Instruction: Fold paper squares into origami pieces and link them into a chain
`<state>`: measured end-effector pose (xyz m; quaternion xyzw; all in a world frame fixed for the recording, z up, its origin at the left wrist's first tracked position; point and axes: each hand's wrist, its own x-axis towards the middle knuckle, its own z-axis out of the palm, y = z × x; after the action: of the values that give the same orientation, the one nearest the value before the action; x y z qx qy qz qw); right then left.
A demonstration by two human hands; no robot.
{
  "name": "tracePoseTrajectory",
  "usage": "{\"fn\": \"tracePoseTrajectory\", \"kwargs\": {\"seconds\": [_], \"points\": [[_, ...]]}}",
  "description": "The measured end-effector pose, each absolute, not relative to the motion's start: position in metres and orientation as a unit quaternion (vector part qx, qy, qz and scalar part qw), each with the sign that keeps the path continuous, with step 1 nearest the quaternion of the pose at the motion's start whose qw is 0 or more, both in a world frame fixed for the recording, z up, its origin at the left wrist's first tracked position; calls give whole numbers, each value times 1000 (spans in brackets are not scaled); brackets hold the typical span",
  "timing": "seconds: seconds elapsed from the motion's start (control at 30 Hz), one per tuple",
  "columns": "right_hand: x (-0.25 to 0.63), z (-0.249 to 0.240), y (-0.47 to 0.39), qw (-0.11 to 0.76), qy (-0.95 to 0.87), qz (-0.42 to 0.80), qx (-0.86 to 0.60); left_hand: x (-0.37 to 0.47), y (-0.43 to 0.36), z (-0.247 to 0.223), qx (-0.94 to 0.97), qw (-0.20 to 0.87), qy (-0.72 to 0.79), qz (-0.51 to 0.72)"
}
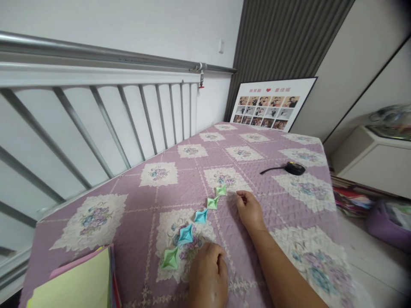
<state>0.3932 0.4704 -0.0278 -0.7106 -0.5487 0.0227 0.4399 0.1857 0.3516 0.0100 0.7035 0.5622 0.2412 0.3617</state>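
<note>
Several small folded papers lie in a slanting row on the purple floral tablecloth (pixel 180 188). Nearest is a green one (pixel 170 259), followed by a blue one (pixel 185 234), a second blue one (pixel 201 216), then a green one (pixel 212 202) and the farthest green one (pixel 221 190). My left hand (pixel 208 271) rests at the near end, right of the nearest papers, its fingers curled and their tips hidden. My right hand (pixel 250 209) is closed on the cloth, a little right of the farthest green paper; nothing can be made out between its fingers.
A stack of coloured paper (pixel 73 282) lies at the near left. A black tape measure (pixel 294 168) with a strap sits at the right. Behind are a white radiator (pixel 128 124) along the left and a photo board (pixel 272 105). A purple basket (pixel 388 222) stands beyond the right edge.
</note>
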Motion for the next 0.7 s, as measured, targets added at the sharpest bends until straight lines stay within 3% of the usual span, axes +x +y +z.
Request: {"fn": "tracePoseTrajectory", "kwargs": {"seconds": [0.43,0.7], "points": [[377,-18,476,376,-578,76,-721,185,348,14,709,352,554,258],[383,-22,474,413,-573,108,-699,185,352,12,722,347,557,216]]}}
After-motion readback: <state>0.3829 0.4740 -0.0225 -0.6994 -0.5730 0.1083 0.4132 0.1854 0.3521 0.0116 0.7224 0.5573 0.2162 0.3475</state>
